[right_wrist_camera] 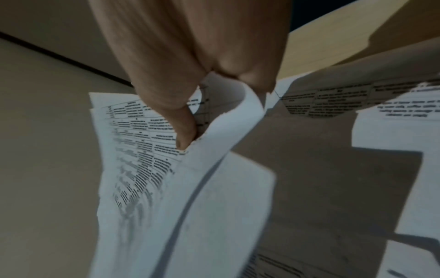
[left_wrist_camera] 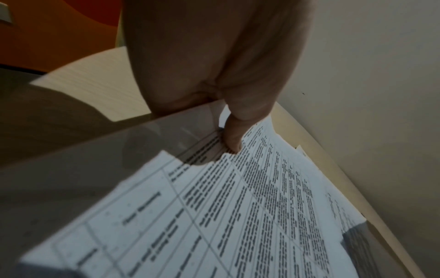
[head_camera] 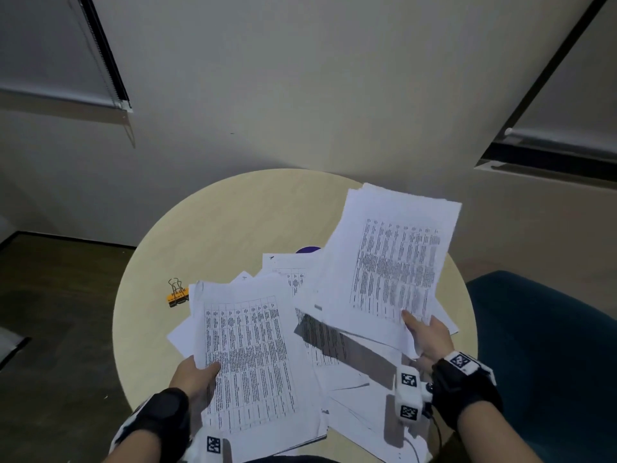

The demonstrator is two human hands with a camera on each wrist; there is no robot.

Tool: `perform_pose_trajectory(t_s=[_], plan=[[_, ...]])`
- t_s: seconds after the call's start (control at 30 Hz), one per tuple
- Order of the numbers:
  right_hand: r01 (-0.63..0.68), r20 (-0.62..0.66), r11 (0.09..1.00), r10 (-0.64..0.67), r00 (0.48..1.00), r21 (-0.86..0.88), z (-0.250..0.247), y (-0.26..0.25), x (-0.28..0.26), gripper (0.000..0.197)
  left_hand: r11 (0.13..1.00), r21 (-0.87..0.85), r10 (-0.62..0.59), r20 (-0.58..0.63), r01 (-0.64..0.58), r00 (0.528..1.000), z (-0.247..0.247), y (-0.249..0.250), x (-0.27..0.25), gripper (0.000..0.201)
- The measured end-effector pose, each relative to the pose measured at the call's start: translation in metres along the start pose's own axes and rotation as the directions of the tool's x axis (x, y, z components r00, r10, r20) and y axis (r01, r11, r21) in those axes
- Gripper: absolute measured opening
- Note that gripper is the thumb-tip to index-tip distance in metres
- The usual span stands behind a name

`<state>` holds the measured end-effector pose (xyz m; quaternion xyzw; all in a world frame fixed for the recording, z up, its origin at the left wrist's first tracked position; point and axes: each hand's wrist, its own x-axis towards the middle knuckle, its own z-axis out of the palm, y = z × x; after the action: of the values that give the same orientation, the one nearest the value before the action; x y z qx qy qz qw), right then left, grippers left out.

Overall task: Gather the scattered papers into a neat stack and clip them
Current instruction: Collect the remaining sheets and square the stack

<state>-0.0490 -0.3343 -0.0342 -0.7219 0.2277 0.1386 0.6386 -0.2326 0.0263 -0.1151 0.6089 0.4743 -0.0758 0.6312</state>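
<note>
In the lower half of the head view, a round pale wooden table [head_camera: 213,228] carries scattered white printed sheets [head_camera: 347,362]. The left hand [head_camera: 195,379], at lower left, pinches a bundle of white table-printed pages [head_camera: 250,355] at its left edge, thumb [left_wrist_camera: 232,135] pressed on top, the other fingers hidden beneath. The right hand [head_camera: 429,335], at lower right, grips a second sheaf of white printed pages [head_camera: 390,259], raised and tilted above the tabletop, thumb [right_wrist_camera: 185,135] on the printed face. An orange binder clip with silver wire handles [head_camera: 177,294] lies on the table at centre left, just beside the left bundle's upper corner.
</note>
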Motion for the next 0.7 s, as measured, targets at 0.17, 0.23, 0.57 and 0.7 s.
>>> perform_pose_trajectory(t_s=[0.17,0.23,0.57,0.7], plan=[[0.185,0.143,0.916,-0.142,0.980,-0.357,0.042,0.017,-0.033,0.015,0.991,-0.134,-0.016,-0.001,0.016,1.000,0.006,0.005,-0.007,0.024],[0.179,0.199,0.896,-0.104,0.974,-0.407,0.063,0.039,-0.035,0.019,0.979,-0.201,-0.035,0.017,0.038,0.999,0.007,0.010,-0.011,0.029],[0.442,0.536,0.563,0.002,0.844,-0.698,0.114,0.062,-0.051,0.054,0.973,-0.184,-0.122,0.099,0.138,0.988,-0.003,0.011,-0.004,0.124],[0.299,0.246,0.611,-0.171,0.954,-0.733,0.095,0.062,-0.016,0.040,0.950,-0.306,-0.003,0.218,0.071,0.976,0.002,0.029,-0.015,0.117]])
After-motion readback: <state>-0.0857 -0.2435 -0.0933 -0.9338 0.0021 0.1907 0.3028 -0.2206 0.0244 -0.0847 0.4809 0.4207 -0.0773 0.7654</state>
